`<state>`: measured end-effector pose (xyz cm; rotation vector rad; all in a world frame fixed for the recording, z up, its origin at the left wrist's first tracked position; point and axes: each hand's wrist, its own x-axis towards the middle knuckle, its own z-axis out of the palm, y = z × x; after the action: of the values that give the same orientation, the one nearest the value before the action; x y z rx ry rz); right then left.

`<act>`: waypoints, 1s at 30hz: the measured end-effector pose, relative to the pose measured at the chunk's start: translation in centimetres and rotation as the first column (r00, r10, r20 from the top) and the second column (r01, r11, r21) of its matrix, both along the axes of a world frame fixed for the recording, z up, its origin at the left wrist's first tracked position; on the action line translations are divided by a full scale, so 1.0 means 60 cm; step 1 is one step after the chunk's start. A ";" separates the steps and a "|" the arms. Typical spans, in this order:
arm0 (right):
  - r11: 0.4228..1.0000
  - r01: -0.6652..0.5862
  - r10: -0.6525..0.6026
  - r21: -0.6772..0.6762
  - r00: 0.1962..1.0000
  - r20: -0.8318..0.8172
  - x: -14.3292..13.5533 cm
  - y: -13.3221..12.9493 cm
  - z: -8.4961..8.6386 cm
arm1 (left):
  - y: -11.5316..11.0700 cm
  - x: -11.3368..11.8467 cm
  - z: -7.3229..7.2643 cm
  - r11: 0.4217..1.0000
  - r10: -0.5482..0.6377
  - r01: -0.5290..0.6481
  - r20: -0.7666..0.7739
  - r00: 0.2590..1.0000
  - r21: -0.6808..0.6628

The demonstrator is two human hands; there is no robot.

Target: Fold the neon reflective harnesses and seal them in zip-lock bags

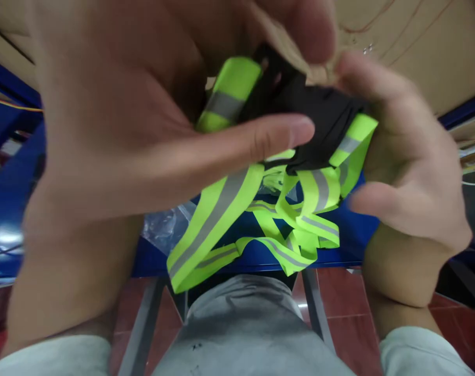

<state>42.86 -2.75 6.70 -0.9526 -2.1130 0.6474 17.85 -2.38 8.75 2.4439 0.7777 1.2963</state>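
Close to the camera, my left hand (pixel 155 141) grips a piece of black fabric (pixel 319 125), its thumb lying across the front. My right hand (pixel 413 151) is at the fabric's right side; its fingertips meet the top edge, while its thumb stands apart lower down. Neon yellow-green straps (pixel 217 224) with grey stripes are attached to the black piece and hang in loops over the table's front edge. The fingers of my left hand behind the fabric are partly hidden and blurred.
Below the hands is a blue table (pixel 347 235) with clear plastic packaging (pixel 167 227) at its left part. Brown cardboard (pixel 417 47) with thin reddish wires lies at the back. Grey metal legs (pixel 318 308) stand beneath.
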 end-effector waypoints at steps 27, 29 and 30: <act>0.974 -0.100 0.043 -0.205 0.963 -0.268 0.023 0.130 0.016 | 0.143 -0.065 -0.108 0.574 -0.412 0.387 0.154 0.898 -0.722; 0.980 -0.124 0.088 -0.155 0.971 -0.223 0.030 0.137 0.018 | 0.143 -0.055 -0.110 0.611 -0.444 0.380 0.096 0.891 -0.695; 0.978 -0.142 0.110 -0.155 0.974 -0.198 0.031 0.138 0.018 | 0.141 -0.048 -0.110 0.633 -0.457 0.378 0.068 0.887 -0.676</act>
<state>44.71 5.53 7.77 -0.8150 -1.9844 0.9562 14.97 6.07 2.14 1.9204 0.5182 0.5521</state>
